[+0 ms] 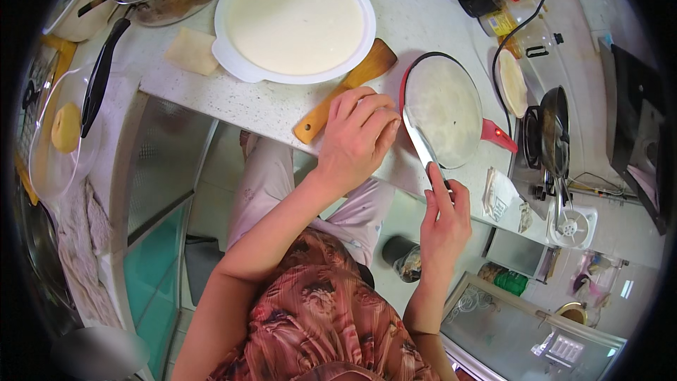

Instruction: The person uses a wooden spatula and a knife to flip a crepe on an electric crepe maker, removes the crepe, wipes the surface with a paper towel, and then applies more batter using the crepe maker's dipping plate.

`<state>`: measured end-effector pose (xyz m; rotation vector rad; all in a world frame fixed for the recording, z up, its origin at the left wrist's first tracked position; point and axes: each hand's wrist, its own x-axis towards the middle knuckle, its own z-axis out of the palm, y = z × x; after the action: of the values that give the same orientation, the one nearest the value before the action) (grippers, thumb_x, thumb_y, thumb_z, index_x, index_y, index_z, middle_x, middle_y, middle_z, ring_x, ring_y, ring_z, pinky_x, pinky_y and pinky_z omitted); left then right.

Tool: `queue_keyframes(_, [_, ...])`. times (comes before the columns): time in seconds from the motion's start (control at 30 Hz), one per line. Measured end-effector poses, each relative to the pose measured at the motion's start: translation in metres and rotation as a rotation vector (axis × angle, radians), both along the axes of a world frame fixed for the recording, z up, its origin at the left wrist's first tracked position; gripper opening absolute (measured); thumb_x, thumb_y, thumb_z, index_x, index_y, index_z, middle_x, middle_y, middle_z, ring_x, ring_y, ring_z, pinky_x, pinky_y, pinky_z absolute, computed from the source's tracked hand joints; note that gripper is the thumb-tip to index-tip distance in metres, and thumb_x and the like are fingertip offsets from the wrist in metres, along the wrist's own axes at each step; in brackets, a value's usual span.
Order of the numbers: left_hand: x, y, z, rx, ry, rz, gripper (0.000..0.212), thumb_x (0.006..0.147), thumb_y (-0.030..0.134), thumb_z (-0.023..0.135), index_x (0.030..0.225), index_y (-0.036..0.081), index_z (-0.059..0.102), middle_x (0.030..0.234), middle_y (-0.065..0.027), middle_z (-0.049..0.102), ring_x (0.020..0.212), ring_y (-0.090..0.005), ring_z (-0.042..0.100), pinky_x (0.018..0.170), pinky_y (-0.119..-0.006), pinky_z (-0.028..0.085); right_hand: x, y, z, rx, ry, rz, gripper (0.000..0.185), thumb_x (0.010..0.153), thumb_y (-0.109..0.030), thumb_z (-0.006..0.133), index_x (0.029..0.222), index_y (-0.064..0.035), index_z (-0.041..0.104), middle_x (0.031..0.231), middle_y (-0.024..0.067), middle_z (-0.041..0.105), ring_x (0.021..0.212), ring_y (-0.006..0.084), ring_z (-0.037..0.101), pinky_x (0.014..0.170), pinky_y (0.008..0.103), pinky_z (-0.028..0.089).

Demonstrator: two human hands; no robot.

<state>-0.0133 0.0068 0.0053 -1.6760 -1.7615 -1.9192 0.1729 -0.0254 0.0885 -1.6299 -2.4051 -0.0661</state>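
My right hand (447,211) grips the dark handle of a knife (418,137), whose blade lies along the near left edge of a round electric crepe pan (406,84) with a red rim and a red handle. A thin pale sheet of batter (444,111) covers the pan. My left hand (359,132) hovers by the pan's left rim with bent fingers; whether its fingertips hold anything is hidden. Beside it a wooden spatula (328,108) lies on the counter. Behind stands a wide white basin (367,37) of pale batter (296,18).
A steel pan (180,2) and a folded pale flatbread or cloth (191,51) are at the left. Bottles (502,21) stand at the back right, near a black cord (521,29) and a pale disc (512,83). A wok (554,129) sits on the hob at right.
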Motion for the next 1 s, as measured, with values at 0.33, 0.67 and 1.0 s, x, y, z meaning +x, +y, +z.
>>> queue_keyframes(0.33, [-0.001, 0.001, 0.000, 0.017, -0.036, -0.029, 0.015, 0.079, 0.004, 0.072, 0.090, 0.005, 0.063, 0.102, -0.0048, 0.063, 0.102, -0.0281, 0.057, 0.087, -0.043, 0.044, -0.039, -0.018, -0.008, -0.258, 0.154, -0.026, 0.066, 0.089, 0.005, 0.054, 0.152, -0.0137, 0.041, 0.122, 0.0213, 0.050, 0.105, 0.0371, 0.055, 0.089, 0.0450, 0.048])
queue_keyframes(0.67, [-0.005, -0.002, 0.001, -0.001, -0.139, -0.061, 0.010, 0.083, 0.002, 0.069, 0.092, 0.004, 0.068, 0.105, -0.0073, 0.066, 0.106, -0.0318, 0.056, 0.091, -0.042, 0.045, -0.071, -0.012, -0.001, -0.220, 0.252, -0.045, 0.052, 0.088, 0.001, 0.059, 0.140, -0.0080, 0.055, 0.107, 0.0184, 0.060, 0.086, 0.0353, 0.064, 0.077, 0.0417, 0.052])
queue_keyframes(1.0, [-0.008, -0.005, -0.002, 0.015, -0.192, -0.112, 0.015, 0.082, 0.000, 0.068, 0.097, 0.003, 0.066, 0.108, -0.0091, 0.063, 0.107, -0.0339, 0.054, 0.092, -0.044, 0.045, -0.094, 0.003, 0.001, -0.130, 0.272, -0.042, 0.047, 0.087, 0.000, 0.060, 0.134, -0.0017, 0.059, 0.105, 0.0208, 0.064, 0.085, 0.0389, 0.066, 0.076, 0.0445, 0.054])
